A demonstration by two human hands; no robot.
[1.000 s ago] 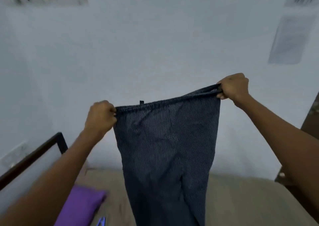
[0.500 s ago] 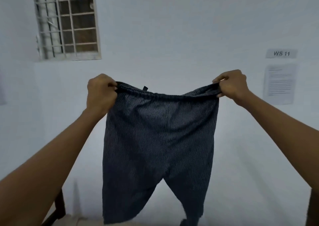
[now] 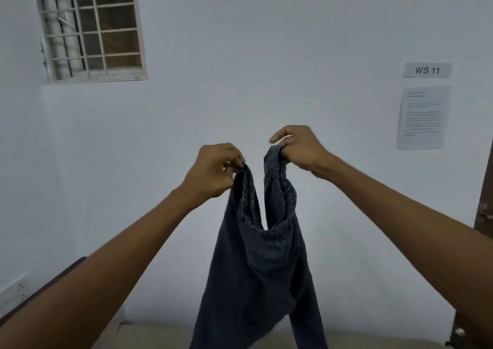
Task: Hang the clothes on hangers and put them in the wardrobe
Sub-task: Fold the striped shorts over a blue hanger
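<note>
Dark navy pinstriped trousers (image 3: 266,255) hang in mid-air in front of a white wall (image 3: 266,55), waistband folded into a deep U, legs dropping twd the bed (image 3: 160,338). Left hand (image 3: 213,170) pinches one waistband end w/ curled fingers; right hand (image 3: 298,146) grips the other, fingers closed round it.

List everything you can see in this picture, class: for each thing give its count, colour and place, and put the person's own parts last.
Trousers: one, dark blue with thin pale stripes, held up at centre, waistband folded together.
Window: one, white barred frame, upper left wall.
Sign: one, grey, reads WS 11, right wall.
Paper sheet: one, white, under the sign.
Bed frame: one, dark, lower left.
Left hand: one, pinches the waistband's left end.
Right hand: one, grips the waistband's right end.
</note>
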